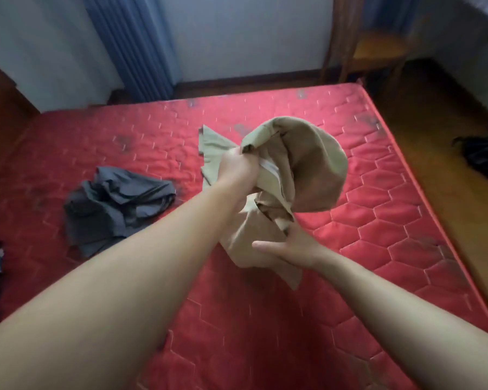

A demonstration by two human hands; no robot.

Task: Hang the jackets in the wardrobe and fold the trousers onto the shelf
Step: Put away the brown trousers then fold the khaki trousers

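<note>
As though shaking it straight for folding, holds a bunched tan garment (316, 170) above the red mattress (392, 220), dead centre. Top clamped in the left hand (237, 164), lower folds gripped by the right hand (293, 249) at 5 o'clock. Heaped at 9 o'clock, a grey garment (116, 204).

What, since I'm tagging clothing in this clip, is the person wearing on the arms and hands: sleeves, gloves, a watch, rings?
Nothing that shows. Both the left forearm and right forearm are bare to the frame's edge, no sleeves. The left hand and right hand are ungloved; no watch, bracelet or ring is visible, though the khaki garment hides some fingers.
</note>
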